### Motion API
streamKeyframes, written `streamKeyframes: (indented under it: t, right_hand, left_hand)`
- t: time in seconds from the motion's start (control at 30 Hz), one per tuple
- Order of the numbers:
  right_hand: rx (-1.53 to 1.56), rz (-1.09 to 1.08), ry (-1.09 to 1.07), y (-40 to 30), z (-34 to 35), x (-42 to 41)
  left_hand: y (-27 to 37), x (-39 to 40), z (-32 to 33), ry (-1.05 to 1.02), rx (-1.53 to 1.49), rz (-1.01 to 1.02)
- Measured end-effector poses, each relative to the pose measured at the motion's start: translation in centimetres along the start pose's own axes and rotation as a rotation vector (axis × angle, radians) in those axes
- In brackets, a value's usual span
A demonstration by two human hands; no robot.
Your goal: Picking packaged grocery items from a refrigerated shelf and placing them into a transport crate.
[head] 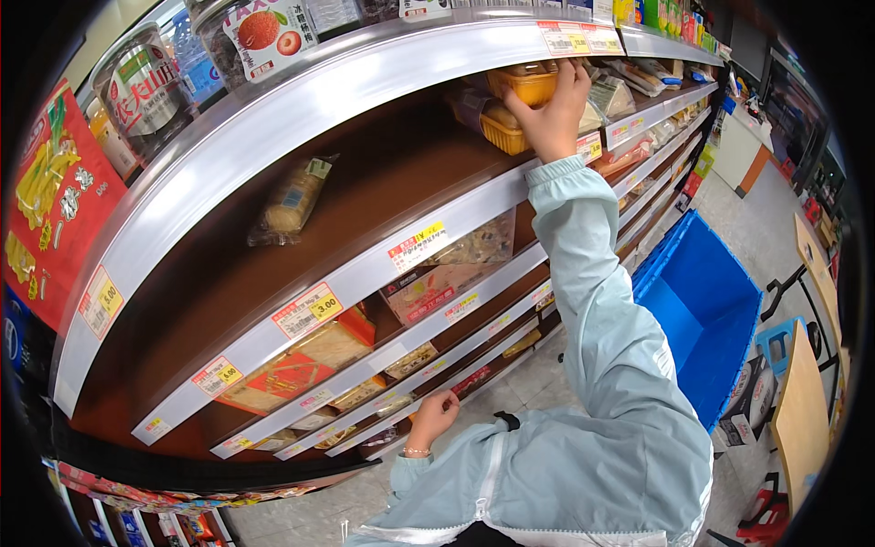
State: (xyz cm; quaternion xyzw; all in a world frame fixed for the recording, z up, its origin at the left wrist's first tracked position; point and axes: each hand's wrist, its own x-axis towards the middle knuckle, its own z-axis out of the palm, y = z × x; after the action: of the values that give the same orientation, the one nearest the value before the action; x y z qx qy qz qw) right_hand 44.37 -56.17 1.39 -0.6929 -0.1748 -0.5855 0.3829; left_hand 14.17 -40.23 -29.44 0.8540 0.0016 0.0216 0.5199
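My right hand [555,109] reaches up onto a brown shelf and grips a yellow plastic food tray with a clear cover [530,83]. Just below it sits another yellow tray [504,133], partly inside a dark wrapper. Low in front of my body, my left hand [434,420] holds nothing visible, its fingers curled near the lower shelves; a bracelet circles the wrist. A wrapped bread roll [294,198] lies by itself farther left on the same brown shelf. Wrapped sandwiches [610,96] are to the right of my right hand.
Plastic jars [140,89] and a red snack bag [55,205] stand on the upper shelf, left. Lower shelves hold packaged pastries [301,359] behind price-tag rails. A blue plastic crate [704,308] is at my right, with a carton [745,403] and wooden boards [796,417] beyond.
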Motion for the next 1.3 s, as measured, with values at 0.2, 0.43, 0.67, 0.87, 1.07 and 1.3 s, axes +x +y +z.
streamKeyframes:
  t: [0.2,0.43,0.67,0.87,1.07,1.3]
  right_hand:
    - [0.322,-0.044,0.07,-0.2,-2.1,-0.1]
    - [0.647,0.022,0.029,0.0,-4.7,-0.9]
    - [0.721,0.072,0.068,-1.3,-12.9,-5.7]
    - [0.822,0.241,-0.429,-1.3,-21.9,-13.2]
    - [0.554,0.495,-0.665,-1.9,-29.6,-19.1]
    - [0.43,0.75,-0.623,1.2,-35.4,-22.5]
  left_hand:
    - [0.1,-0.1,-0.5,-0.026,0.026,0.041]
    - [1.0,0.9,-0.5,-0.082,0.021,0.066]
    - [3.6,2.0,0.8,-0.217,-0.228,0.005]
    - [10.8,5.4,1.6,-0.723,-1.35,-0.144]
    - [12.7,8.1,5.4,-0.927,-1.513,-0.475]
    - [13.1,7.9,11.8,-0.954,-1.425,-0.633]
